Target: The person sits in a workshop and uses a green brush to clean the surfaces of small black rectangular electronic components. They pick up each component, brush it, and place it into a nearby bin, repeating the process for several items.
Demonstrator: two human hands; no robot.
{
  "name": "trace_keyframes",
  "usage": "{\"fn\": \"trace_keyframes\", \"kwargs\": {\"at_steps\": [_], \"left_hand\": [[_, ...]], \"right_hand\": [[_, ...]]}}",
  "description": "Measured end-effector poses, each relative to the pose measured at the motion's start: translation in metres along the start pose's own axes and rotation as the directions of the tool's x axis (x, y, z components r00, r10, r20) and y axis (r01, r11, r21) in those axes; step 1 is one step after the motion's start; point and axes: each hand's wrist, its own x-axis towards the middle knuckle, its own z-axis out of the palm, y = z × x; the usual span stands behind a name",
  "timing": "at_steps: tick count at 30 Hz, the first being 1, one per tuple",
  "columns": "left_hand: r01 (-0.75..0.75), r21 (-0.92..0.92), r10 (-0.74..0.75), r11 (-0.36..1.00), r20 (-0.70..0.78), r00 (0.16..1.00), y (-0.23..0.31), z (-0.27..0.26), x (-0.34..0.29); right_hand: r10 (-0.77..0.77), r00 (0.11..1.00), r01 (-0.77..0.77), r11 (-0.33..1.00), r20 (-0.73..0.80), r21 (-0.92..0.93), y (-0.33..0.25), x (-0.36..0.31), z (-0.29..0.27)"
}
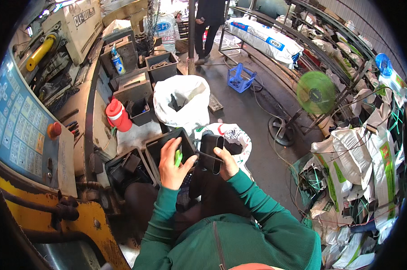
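Note:
My right hand grips a black plastic part with rounded ends, its thumb on top and its fingers underneath. A slim frame-like lower section of the part points toward my left hand. My left hand is just to its left, thumb and fingers partly spread around a small bright green tool held against the palm. The tool's working end is hidden, so its exact kind does not show. Below both hands are a black bin and an open white sack with dark contents.
A larger white sack stands ahead, beside grey bins and a red jug. The machine's control panel is at my left. To the right are a green fan, a blue stool and piled sacks. A person stands farther back.

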Motion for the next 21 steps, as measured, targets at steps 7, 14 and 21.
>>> {"fn": "trace_keyframes", "kwargs": {"at_steps": [7, 14, 21], "left_hand": [[-0.020, -0.139, 0.031, 0.990, 0.076, 0.997, -0.002, 0.013, -0.007], [-0.313, 0.007, 0.311, 0.950, 0.073, 0.947, 0.016, 0.017, -0.003], [0.139, -0.496, -0.166, 0.857, -0.010, 0.986, -0.006, 0.017, 0.004]], "right_hand": [[0.010, 0.999, -0.008, 0.999, -0.042, 0.036, -0.002, -0.002, 0.014], [-0.173, 0.977, 0.151, 0.974, -0.123, -0.171, 0.008, 0.000, 0.015], [-0.195, 0.960, 0.187, 0.981, -0.200, -0.054, -0.001, -0.004, 0.015]]}}
